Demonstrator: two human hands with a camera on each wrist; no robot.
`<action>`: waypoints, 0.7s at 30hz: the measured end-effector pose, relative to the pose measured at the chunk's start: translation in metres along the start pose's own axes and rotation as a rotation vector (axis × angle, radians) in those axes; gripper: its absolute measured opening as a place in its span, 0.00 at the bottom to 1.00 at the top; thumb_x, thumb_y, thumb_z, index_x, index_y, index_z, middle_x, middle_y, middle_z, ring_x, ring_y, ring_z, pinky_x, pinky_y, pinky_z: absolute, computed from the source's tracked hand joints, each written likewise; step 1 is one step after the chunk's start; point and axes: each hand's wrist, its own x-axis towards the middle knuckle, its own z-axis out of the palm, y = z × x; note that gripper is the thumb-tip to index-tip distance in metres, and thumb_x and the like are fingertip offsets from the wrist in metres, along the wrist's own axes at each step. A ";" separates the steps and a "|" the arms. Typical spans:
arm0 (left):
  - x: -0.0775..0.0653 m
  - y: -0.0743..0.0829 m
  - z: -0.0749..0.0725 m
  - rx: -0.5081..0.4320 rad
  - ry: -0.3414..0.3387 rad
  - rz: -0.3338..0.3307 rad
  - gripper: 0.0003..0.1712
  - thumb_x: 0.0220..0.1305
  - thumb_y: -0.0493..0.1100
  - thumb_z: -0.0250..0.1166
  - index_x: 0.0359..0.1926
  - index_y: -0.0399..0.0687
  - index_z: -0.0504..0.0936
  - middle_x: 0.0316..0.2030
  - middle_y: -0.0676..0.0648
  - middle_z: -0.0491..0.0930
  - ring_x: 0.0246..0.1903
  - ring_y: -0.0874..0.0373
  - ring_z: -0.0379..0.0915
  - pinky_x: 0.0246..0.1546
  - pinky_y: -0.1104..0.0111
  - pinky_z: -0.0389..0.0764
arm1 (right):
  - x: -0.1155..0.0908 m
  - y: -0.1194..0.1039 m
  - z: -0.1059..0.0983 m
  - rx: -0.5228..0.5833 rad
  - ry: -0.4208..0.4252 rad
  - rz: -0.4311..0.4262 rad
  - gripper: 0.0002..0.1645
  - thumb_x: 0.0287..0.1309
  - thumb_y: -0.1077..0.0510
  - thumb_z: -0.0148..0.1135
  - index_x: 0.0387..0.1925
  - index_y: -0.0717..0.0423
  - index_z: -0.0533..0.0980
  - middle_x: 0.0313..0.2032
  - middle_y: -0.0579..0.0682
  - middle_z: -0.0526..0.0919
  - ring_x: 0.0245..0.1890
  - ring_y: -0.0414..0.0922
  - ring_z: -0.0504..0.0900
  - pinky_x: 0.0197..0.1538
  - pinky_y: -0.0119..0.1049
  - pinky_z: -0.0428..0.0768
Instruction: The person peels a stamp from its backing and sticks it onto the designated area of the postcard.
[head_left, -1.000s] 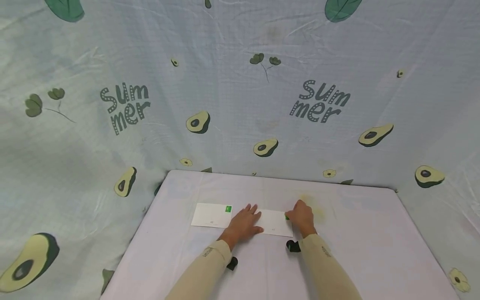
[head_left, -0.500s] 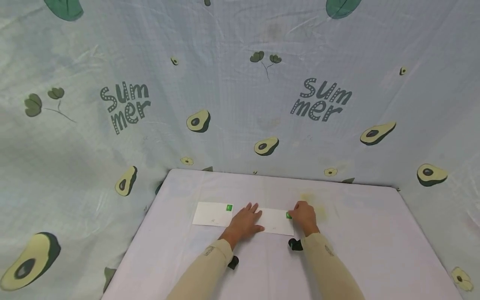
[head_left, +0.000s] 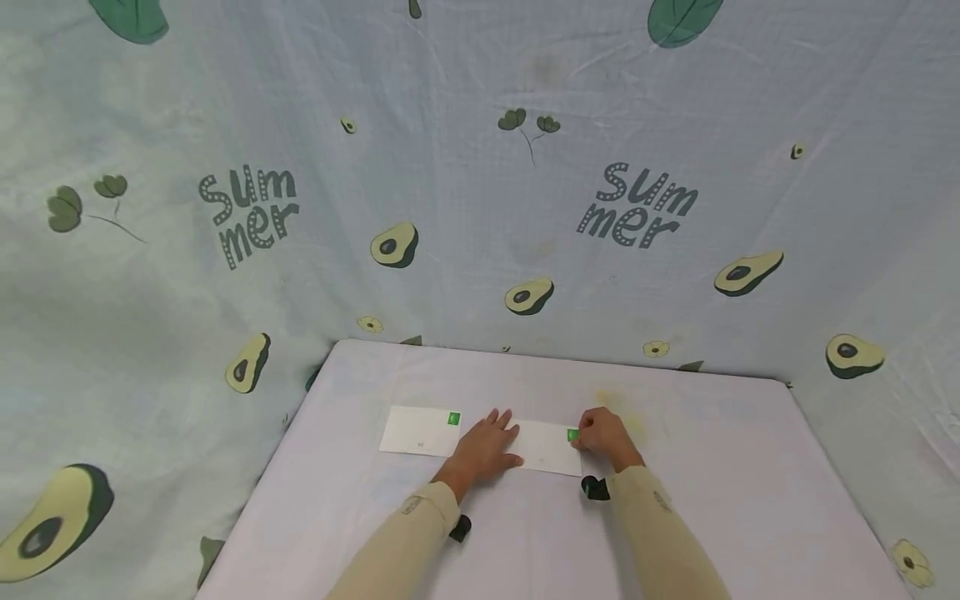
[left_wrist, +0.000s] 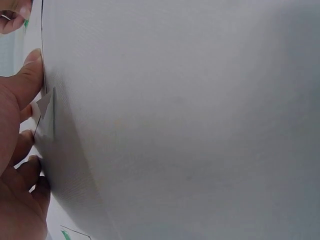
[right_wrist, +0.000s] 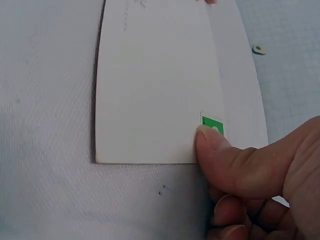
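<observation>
In the head view, my left hand (head_left: 483, 450) rests with spread fingers on the left end of a white envelope (head_left: 546, 450). The left wrist view shows that hand's thumb (left_wrist: 31, 75) along the envelope's edge. At the opposite end is my right hand (head_left: 602, 435), its fingers curled. In the right wrist view its thumb (right_wrist: 215, 142) presses on a green stamp (right_wrist: 214, 123) at the envelope's corner, covering part of it. The curled fingers sit just beyond the short edge. Whether any finger reaches under the corner is hidden.
Left of my left hand lies a second white envelope (head_left: 420, 432) with its own green stamp (head_left: 453, 418). Both are on a table (head_left: 712, 483) with a pale cover. A curtain (head_left: 450, 167) printed with avocados hangs behind and at the sides.
My right hand has drawn slightly rightward, so more of the green stamp shows in the head view. The left hand and both envelopes stay put; the view shifts slightly.
</observation>
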 end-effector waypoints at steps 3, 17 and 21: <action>0.002 0.002 -0.001 -0.011 0.012 0.007 0.38 0.74 0.60 0.63 0.77 0.48 0.69 0.82 0.45 0.58 0.82 0.46 0.51 0.82 0.56 0.59 | 0.001 0.003 -0.003 0.017 0.019 0.008 0.10 0.57 0.62 0.72 0.27 0.57 0.76 0.29 0.51 0.78 0.33 0.48 0.75 0.32 0.34 0.69; 0.004 0.010 -0.004 -0.074 0.018 -0.016 0.37 0.72 0.57 0.66 0.76 0.47 0.71 0.81 0.43 0.59 0.82 0.45 0.52 0.81 0.54 0.60 | -0.007 0.003 0.011 0.088 0.211 0.019 0.17 0.67 0.53 0.65 0.26 0.61 0.77 0.24 0.52 0.78 0.27 0.47 0.74 0.27 0.35 0.69; -0.001 0.008 -0.007 -0.184 0.053 -0.038 0.38 0.71 0.57 0.67 0.76 0.49 0.71 0.81 0.43 0.58 0.82 0.44 0.50 0.81 0.52 0.59 | -0.016 0.010 0.013 0.150 0.225 -0.048 0.15 0.71 0.55 0.62 0.31 0.62 0.78 0.25 0.52 0.77 0.27 0.47 0.74 0.28 0.35 0.69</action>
